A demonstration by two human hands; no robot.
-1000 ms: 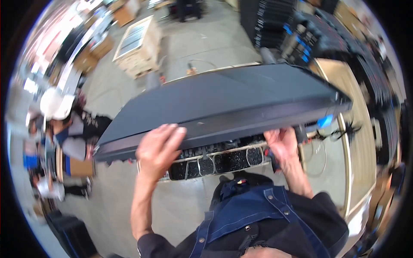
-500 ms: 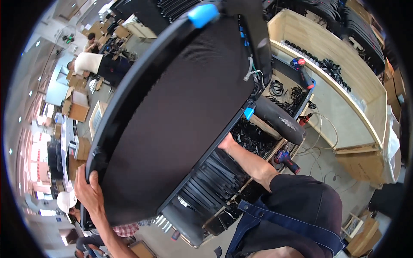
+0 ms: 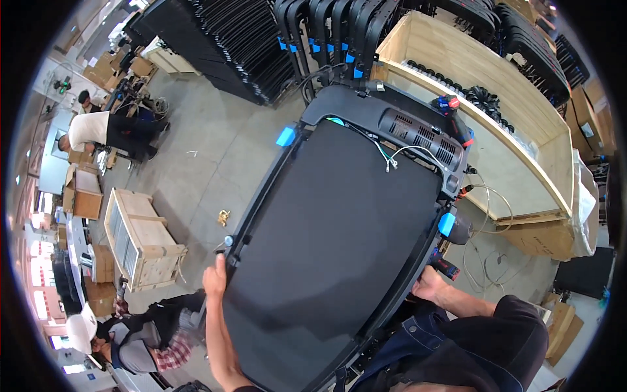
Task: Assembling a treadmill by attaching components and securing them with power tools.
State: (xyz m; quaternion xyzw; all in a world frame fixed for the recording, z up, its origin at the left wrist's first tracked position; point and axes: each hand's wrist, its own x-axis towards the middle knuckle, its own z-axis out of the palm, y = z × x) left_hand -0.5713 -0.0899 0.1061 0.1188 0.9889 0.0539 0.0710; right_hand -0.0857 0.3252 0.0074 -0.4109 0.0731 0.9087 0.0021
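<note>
A treadmill base (image 3: 326, 228) with a black running belt fills the middle of the view and now faces up. At its far end sit a grey motor cover (image 3: 418, 134) with vent slots and loose white and green wires (image 3: 388, 161). Blue corner pieces (image 3: 285, 136) mark both side rails. My left hand (image 3: 214, 277) is closed on the left rail, thumb up along the edge. Over at the right rail, my right hand (image 3: 429, 284) grips the edge with its fingers curled, partly hidden by the frame. What supports the base underneath is hidden.
A red-and-blue power drill (image 3: 450, 104) lies beyond the motor cover, another drill (image 3: 446, 266) by my right hand. Back right stands a wooden bin (image 3: 477, 130) of parts. A wooden crate (image 3: 144, 235) stands left. A person in a white cap (image 3: 81, 330) is close at lower left.
The treadmill base has swung down from a steep tilt to lie flatter, uncovering the motor cover and the floor at left. Both my hands have moved right with its rails.
</note>
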